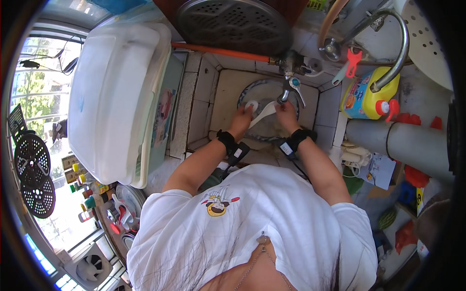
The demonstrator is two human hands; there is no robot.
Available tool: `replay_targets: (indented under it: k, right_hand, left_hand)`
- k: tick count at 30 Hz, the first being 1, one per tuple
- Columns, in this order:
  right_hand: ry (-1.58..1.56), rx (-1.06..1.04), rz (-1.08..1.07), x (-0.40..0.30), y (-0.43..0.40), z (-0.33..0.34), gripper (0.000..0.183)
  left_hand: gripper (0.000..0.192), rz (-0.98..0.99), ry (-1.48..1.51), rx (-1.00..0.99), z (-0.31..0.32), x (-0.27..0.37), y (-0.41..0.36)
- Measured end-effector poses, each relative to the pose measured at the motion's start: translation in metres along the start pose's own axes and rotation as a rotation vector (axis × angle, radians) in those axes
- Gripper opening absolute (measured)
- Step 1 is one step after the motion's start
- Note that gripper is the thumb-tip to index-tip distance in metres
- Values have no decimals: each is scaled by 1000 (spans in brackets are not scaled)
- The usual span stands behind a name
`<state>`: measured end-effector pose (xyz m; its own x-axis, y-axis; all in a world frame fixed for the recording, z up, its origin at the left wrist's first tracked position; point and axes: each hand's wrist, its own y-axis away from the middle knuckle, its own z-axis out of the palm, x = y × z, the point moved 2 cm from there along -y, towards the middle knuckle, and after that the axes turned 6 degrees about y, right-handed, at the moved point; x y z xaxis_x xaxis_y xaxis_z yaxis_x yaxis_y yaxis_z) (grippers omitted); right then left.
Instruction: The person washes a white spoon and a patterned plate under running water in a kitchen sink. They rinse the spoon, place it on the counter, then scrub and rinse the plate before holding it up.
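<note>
My left hand (240, 120) is over a round dish with a blue-patterned rim (244, 92) in the tiled sink. Its fingers grip a small white round piece (252, 105), possibly a spoon's bowl. A white spoon (263, 115) slants between my hands, its handle end close to my left hand. My right hand (287, 115) pinches this spoon at its wider end, just under the metal tap (287, 94). Fingers hide parts of both white pieces. I cannot tell how much water lies in the dish.
An orange pipe (222, 48) runs to the tap across the sink's far side. Left stands a lidded plastic dish box (113, 102). To the right are a yellow detergent bottle (367, 92), a curved metal spout (402, 40) and a grey pipe (404, 140).
</note>
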<state>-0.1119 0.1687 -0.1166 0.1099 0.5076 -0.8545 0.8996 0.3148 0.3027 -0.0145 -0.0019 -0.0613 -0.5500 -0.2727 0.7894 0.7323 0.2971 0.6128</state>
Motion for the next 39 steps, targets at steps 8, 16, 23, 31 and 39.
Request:
replay_targets:
  k: [8,16,23,31,39]
  right_hand:
    - [-125,-224,-7,-52,31,36,28]
    - [255,-211,-337,-88,25,6,22]
    - [335,-168,-413,-89,24,-8,17]
    - [-92,-234,-40,-80,14,-2,19]
    - [-378,-234,91,-91,18,-1,19]
  left_hand:
    - [28,-104,67,4,-19,18,48]
    - [26,-30,70,-9,-18,24,54]
    - [28,64,-32,-44,-12,36,56]
    - [26,198,-81,-23,-9,31,43]
    - [29,-136,155,-156,-11,31,39]
